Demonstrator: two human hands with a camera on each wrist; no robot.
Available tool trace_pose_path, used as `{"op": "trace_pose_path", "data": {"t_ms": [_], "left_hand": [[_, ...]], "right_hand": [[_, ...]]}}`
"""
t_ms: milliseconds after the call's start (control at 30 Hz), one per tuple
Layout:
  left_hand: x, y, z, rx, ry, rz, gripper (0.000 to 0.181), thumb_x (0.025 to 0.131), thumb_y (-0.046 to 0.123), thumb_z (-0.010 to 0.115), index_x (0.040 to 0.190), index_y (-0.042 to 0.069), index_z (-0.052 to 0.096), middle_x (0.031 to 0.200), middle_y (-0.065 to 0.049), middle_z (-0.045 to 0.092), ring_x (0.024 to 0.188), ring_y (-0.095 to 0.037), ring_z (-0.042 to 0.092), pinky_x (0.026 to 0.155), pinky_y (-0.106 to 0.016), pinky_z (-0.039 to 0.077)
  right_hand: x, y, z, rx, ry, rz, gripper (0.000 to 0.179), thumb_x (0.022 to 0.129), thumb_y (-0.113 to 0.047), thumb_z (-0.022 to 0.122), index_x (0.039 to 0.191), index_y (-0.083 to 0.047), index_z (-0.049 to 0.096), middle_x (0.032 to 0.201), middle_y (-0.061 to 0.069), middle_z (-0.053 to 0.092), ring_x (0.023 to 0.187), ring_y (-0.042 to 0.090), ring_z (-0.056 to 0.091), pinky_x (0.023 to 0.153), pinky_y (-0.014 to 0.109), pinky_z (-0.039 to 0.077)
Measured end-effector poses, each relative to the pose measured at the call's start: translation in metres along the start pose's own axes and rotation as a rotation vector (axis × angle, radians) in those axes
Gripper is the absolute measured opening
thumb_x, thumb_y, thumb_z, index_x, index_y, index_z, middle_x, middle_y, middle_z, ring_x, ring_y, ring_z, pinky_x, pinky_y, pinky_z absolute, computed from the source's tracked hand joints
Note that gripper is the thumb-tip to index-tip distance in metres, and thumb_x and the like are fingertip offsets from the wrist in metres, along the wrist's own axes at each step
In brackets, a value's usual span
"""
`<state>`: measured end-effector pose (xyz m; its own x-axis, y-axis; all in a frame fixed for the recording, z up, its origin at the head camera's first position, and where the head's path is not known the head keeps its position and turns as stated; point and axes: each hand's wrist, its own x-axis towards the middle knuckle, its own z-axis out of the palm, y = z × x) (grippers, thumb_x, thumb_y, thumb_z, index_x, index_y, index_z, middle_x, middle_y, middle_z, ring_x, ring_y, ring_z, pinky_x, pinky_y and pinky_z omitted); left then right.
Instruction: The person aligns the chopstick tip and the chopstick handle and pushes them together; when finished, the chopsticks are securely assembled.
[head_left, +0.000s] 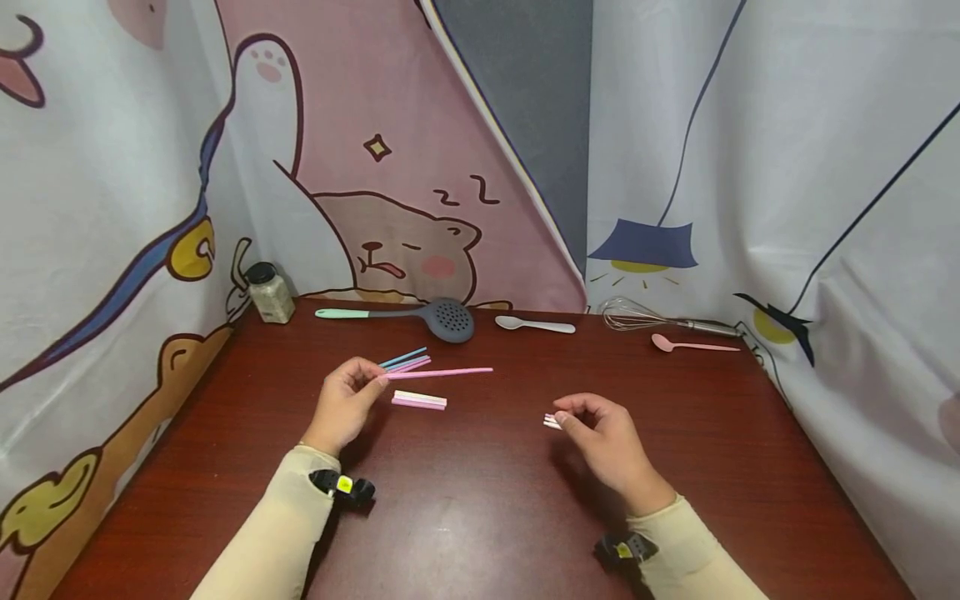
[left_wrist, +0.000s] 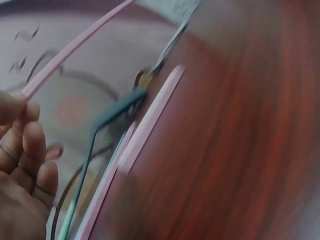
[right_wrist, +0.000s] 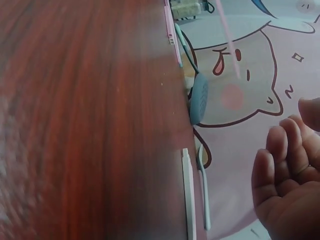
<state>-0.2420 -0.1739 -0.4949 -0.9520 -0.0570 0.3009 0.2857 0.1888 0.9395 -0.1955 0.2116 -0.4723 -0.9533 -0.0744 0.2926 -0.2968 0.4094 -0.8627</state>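
Note:
My left hand (head_left: 345, 404) pinches one end of a thin pink stick (head_left: 450, 372) between thumb and fingers; the stick points right, raised off the table in the left wrist view. Close beside that hand lie blue sticks (head_left: 408, 357) and pink ones. A bundle of white and pink sticks (head_left: 420, 400) rests just in front of them. My right hand (head_left: 607, 442) hovers over a small group of white sticks (head_left: 551, 422), partly hidden by it in the head view. In the right wrist view these white sticks (right_wrist: 188, 195) lie on the table, apart from the loosely bent fingers (right_wrist: 277, 145).
Along the table's back edge lie a jar with a black lid (head_left: 270, 293), a grey slotted skimmer (head_left: 450, 321), a white spoon (head_left: 536, 325), a wire whisk (head_left: 667, 321) and a pink spoon (head_left: 693, 345). Printed curtains (head_left: 420, 167) stand behind and at both sides.

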Motion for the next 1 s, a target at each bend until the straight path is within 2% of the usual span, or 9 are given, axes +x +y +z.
{"op": "trace_pose_path", "data": {"t_ms": [200,467,567,700,867,1000], "left_hand": [[0.008,-0.011,-0.028,0.136,0.179,-0.127,0.011,0.099,0.005,0.07,0.105,-0.005,0.07,0.09,-0.009,0.068,0.079,-0.009,0.056,0.067,-0.019,0.045],[0.013,-0.02,-0.042,0.219,0.312,-0.219,0.009,0.1,0.008,0.069,0.104,-0.001,0.07,0.087,-0.008,0.063,0.077,-0.012,0.053,0.063,-0.021,0.043],[0.013,-0.021,-0.044,0.248,0.34,-0.235,0.009,0.1,0.008,0.07,0.103,0.0,0.071,0.085,-0.007,0.062,0.076,-0.013,0.053,0.062,-0.021,0.043],[0.013,-0.025,-0.046,0.305,0.352,-0.242,0.009,0.101,0.008,0.068,0.103,0.0,0.07,0.088,-0.011,0.064,0.079,-0.016,0.054,0.063,-0.021,0.043],[0.014,-0.031,-0.05,0.398,0.324,-0.274,0.013,0.104,0.012,0.065,0.108,0.002,0.071,0.095,-0.015,0.066,0.086,-0.023,0.057,0.072,-0.03,0.043],[0.015,-0.035,-0.054,0.485,0.29,-0.266,0.015,0.104,0.012,0.063,0.109,0.003,0.074,0.096,-0.018,0.068,0.09,-0.031,0.061,0.076,-0.038,0.043]], "right_hand": [[0.002,0.005,-0.003,0.0,-0.007,0.079,0.012,0.096,-0.003,0.074,0.106,0.003,0.076,0.088,0.008,0.069,0.071,0.007,0.058,0.062,0.022,0.048],[0.004,0.005,-0.007,0.01,-0.018,0.132,0.017,0.098,-0.007,0.072,0.109,0.006,0.075,0.085,0.006,0.069,0.072,0.006,0.058,0.063,0.023,0.049],[0.005,0.005,-0.008,0.009,-0.018,0.154,0.017,0.098,-0.007,0.072,0.11,0.005,0.075,0.084,0.007,0.069,0.072,0.006,0.059,0.064,0.023,0.048],[0.006,0.005,-0.01,0.007,-0.016,0.175,0.018,0.099,-0.009,0.072,0.111,0.004,0.075,0.086,0.009,0.07,0.072,0.007,0.059,0.064,0.023,0.048],[0.008,0.009,-0.013,-0.017,-0.026,0.183,0.019,0.099,-0.01,0.071,0.111,0.005,0.075,0.085,0.009,0.07,0.073,0.008,0.059,0.065,0.023,0.048],[0.011,0.014,-0.019,-0.078,-0.03,0.192,0.02,0.099,-0.013,0.073,0.111,0.003,0.076,0.088,0.007,0.069,0.072,0.009,0.057,0.063,0.025,0.048]]}}
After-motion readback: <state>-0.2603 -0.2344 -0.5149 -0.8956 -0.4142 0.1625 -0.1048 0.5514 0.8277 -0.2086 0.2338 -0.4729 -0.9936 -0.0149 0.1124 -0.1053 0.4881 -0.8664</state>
